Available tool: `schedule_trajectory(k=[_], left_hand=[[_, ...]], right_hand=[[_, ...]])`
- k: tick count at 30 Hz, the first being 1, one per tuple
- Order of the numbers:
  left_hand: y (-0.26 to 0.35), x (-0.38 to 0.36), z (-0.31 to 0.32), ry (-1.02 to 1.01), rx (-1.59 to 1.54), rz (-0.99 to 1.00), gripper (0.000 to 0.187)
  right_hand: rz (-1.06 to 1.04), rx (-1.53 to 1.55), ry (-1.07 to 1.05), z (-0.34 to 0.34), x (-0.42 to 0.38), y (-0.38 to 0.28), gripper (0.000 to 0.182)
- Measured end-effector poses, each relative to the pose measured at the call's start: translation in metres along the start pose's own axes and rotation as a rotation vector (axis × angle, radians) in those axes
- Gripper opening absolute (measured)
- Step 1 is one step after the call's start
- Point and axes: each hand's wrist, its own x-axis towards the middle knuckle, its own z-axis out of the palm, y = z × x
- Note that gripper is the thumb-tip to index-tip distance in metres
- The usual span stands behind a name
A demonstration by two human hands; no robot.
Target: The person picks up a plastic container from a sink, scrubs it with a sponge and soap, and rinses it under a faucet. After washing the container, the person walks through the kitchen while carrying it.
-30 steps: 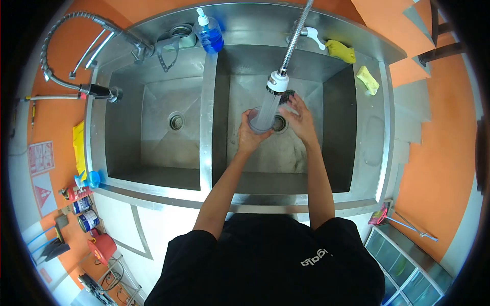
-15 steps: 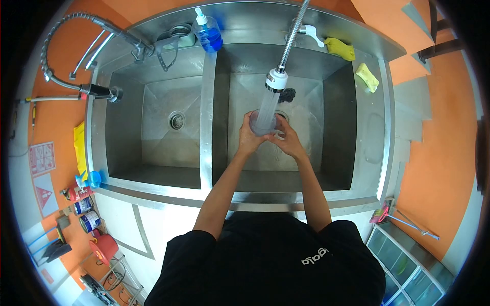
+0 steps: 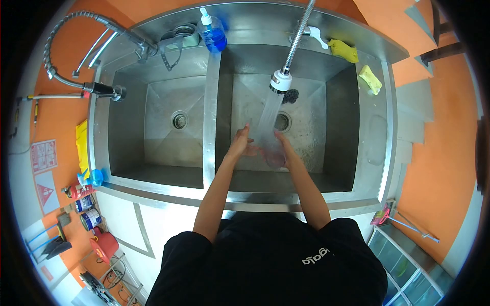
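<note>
Water streams from the white faucet head (image 3: 280, 81) into the right sink basin (image 3: 306, 120). Under the stream is a clear, round cup (image 3: 275, 157), tilted, its outline blurred by the water. My right hand (image 3: 287, 149) grips the cup by its right side; some of its fingers are hidden behind it. My left hand (image 3: 240, 144) is left of the stream, its fingers stretched and apart, holding nothing. A dark scrubbing pad (image 3: 290, 96) lies on the basin floor near the drain (image 3: 282, 121).
A left basin (image 3: 173, 145) adjoins, with a coiled spring faucet (image 3: 104, 91) beside it. Along the back ledge stand a blue soap bottle (image 3: 214, 38) and a grey-green holder (image 3: 189, 36). Yellow gloves or cloth (image 3: 343, 51) and a yellow sponge (image 3: 370, 80) lie on the right.
The cup has come down toward me and tilted, now in my right hand alone. My left hand has let go of it and moved left, its fingers opening. The drain has come into view.
</note>
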Motion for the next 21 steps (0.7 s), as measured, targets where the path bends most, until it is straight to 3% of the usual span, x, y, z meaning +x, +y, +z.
schedule_trajectory(k=[4,6,7,9,10,12,13,14,16,18,21], left_hand=[[-0.030,-0.002,-0.017,0.037,-0.003,0.082,0.081],[-0.041,-0.009,-0.023,0.115,-0.087,0.158,0.064],[-0.044,-0.015,-0.023,0.115,-0.088,0.156,0.064],[-0.045,-0.034,-0.024,0.162,-0.098,0.290,0.047],[-0.042,-0.048,-0.024,0.171,-0.101,0.291,0.047],[-0.037,-0.087,-0.025,0.145,-0.096,0.565,0.037],[-0.032,-0.108,-0.029,0.163,-0.112,0.672,0.032],[-0.024,-0.133,-0.033,0.229,-0.112,0.789,0.033],[-0.022,-0.174,-0.067,0.563,0.050,0.966,0.030],[-0.033,-0.217,-0.111,0.851,0.008,0.993,0.030],[-0.091,-0.248,-0.182,1.209,0.030,0.936,0.032]], right_hand=[[0.033,-0.115,0.166,-0.015,-0.013,0.024,0.058],[-0.580,-1.164,0.421,-0.023,-0.016,0.033,0.066],[-0.577,-1.164,0.422,-0.020,-0.016,0.033,0.066],[-0.906,-1.251,0.398,-0.003,-0.013,0.027,0.072],[-0.905,-1.253,0.387,0.013,-0.010,0.015,0.072],[-1.137,-0.802,0.522,0.040,-0.006,-0.001,0.071],[-1.135,-0.806,0.518,0.041,-0.004,0.005,0.071],[-1.063,-1.002,0.470,0.039,-0.002,0.010,0.067],[-1.004,-1.215,0.377,0.046,0.009,-0.003,0.062],[-1.117,-0.960,0.395,0.041,0.013,-0.014,0.058],[-1.031,-0.795,0.576,0.045,0.007,-0.026,0.060]])
